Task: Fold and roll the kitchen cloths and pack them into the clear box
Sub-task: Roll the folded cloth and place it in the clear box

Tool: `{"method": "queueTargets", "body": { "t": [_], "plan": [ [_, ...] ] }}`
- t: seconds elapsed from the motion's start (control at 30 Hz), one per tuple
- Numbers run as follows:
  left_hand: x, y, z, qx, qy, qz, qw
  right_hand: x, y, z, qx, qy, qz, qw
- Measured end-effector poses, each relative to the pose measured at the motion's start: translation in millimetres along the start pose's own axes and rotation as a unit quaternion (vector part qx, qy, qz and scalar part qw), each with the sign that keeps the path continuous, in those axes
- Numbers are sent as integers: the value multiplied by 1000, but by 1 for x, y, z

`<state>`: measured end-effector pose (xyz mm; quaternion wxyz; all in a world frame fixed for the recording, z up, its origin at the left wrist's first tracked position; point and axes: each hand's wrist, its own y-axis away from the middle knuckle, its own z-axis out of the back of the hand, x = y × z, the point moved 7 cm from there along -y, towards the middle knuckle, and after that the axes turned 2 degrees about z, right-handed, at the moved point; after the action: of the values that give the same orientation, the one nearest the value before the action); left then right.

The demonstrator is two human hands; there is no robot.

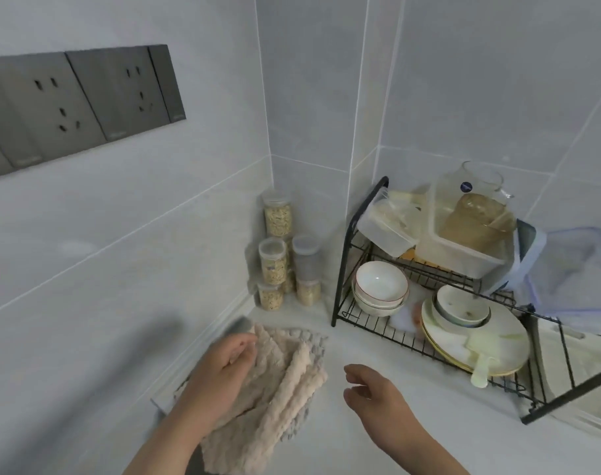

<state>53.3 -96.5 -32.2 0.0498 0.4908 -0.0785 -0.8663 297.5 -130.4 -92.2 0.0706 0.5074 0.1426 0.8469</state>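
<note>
Our left hand point(220, 368) rests on the beige cloth point(288, 385), apparently pinching its upper edge; our right hand point(371, 389) hovers beside it, fingers relaxed, holding nothing.

Pale grey tiled walls point(326, 80) meet above a white countertop's point(326, 440) back corner. Dark grey socket plates point(79, 101) line the left wall; a black wire dish rack point(341, 269) fills the right edge.

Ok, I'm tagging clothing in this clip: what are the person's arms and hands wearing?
Nothing visible. The left forearm and right forearm are bare to the frame edge, with no sleeves. The left hand and right hand show no gloves, rings, watch or bracelet.
</note>
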Motion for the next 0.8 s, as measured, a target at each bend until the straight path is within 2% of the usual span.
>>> {"method": "queueTargets", "body": {
  "t": [0.17, 0.3, 0.4, 0.57, 0.7, 0.8],
  "plan": [
    [39, -99, -4, 98, -44, 4, 994, -4, -53, -37, -24, 10, -91, 995],
    [63, -153, -30, 152, -135, -41, 978, -11, -91, -53, -46, 47, -130, 989],
    [80, -173, -47, 163, -209, -85, 961, -22, -110, -64, -50, 110, -149, 981],
    [98, -189, -57, 139, -325, -126, 927, -46, -125, -83, -68, 197, -125, 970],
    [117, -189, -58, 135, -366, -107, 915, -63, -123, -83, -110, 187, -68, 974],
    [123, -189, -58, 140, -393, -101, 903, -77, -117, -77, -168, 132, -53, 976]
  ]
}}
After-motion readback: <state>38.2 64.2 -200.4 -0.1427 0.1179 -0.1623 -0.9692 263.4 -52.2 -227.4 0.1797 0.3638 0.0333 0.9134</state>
